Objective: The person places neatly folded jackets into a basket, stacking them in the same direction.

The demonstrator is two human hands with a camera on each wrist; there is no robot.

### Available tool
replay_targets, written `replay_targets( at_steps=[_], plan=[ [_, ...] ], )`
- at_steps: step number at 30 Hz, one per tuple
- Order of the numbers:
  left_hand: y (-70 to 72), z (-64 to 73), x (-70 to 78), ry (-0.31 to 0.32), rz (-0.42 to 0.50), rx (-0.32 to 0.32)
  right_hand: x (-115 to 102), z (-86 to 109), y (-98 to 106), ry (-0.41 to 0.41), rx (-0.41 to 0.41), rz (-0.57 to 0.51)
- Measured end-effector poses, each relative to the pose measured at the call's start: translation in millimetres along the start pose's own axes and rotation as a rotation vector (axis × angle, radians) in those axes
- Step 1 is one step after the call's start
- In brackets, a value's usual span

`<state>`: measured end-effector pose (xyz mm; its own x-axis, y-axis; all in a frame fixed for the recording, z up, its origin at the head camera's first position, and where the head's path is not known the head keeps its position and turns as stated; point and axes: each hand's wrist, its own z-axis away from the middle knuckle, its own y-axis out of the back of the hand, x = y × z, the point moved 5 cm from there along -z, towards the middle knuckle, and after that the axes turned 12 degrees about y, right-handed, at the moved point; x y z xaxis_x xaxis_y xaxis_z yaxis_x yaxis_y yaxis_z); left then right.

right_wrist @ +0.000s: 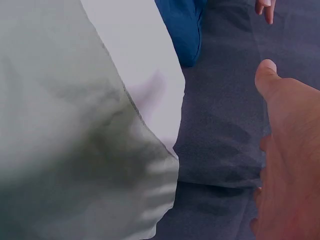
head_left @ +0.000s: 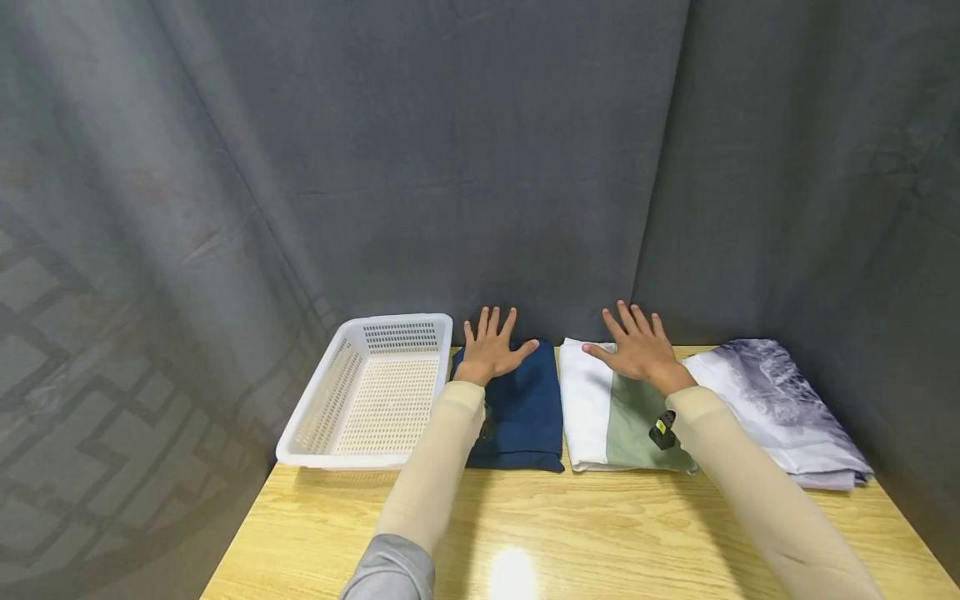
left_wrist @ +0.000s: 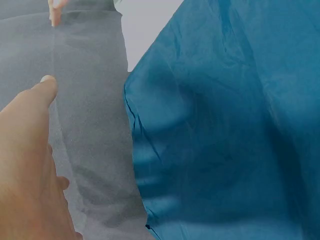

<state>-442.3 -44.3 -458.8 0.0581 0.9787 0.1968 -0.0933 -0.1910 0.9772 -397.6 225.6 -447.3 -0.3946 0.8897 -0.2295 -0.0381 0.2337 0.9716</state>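
Observation:
My left hand [head_left: 492, 350] is held out with fingers spread above a folded navy cloth [head_left: 531, 417], which shows bright blue in the left wrist view. Fingers also spread, my right hand [head_left: 636, 348] hovers over a folded white and green cloth [head_left: 588, 417]. Neither hand holds anything, and both look raised off the fabric. Right of that hand lies a folded white cloth with a grey-purple print [head_left: 772, 400], partly hidden by my right forearm. To the left of the navy cloth stands a white plastic basket [head_left: 300, 417] with slotted walls and nothing inside.
The wooden table [head_left: 570, 517] carries all of these, with its bare front strip nearest me. Grey curtain [head_left: 480, 167] hangs right behind the table's far edge and along both sides. A small black device [head_left: 663, 430] is strapped at my right wrist.

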Motion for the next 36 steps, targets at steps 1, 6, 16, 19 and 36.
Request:
replay_targets(
  at_steps=[1,6,16,19,36],
  plan=[
    [-0.1,-0.3,-0.1,0.003,-0.001,-0.002,0.0,-0.3,-0.2,0.0,0.001,0.001],
    [-0.9,-1.0,-0.2,0.006,-0.003,-0.007,-0.6,-0.8,0.6,0.002,0.007,0.007],
    [1.7,9.7,6.4,-0.014,0.071,-0.012,1.1,1.1,2.9,-0.01,0.109,-0.008],
    [3.3,12.9,8.8,-0.026,0.108,-0.018,3.0,3.5,4.4,-0.018,0.163,-0.03],
    [3.6,33.6,19.5,-0.054,0.444,0.003,10.9,28.7,8.8,-0.065,0.234,-0.205]
  ],
)
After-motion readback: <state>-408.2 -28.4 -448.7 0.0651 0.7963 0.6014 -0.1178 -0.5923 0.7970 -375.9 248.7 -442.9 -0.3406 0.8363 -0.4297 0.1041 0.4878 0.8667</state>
